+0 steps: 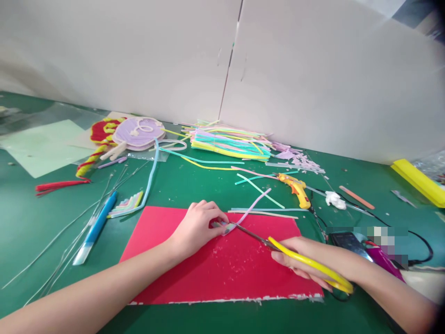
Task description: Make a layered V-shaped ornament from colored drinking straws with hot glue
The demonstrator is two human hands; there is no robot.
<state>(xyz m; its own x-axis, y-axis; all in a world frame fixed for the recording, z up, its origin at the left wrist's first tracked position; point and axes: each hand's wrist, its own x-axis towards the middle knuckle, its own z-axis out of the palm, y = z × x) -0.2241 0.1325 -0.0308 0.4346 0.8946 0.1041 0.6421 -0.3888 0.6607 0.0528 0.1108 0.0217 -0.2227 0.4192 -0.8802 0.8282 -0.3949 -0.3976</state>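
Note:
My left hand rests on a red sheet and pinches the end of a pink pipe cleaner that runs up and to the right. My right hand grips yellow-handled scissors. Their blades reach left to the pipe cleaner, right at my left fingertips. Small pale clippings lie scattered on the red sheet.
A yellow glue gun lies right of centre, with a black cable and a phone near my right wrist. A pile of coloured pipe cleaners sits at the back. Round woven fans, a blue pen and thin wires lie to the left.

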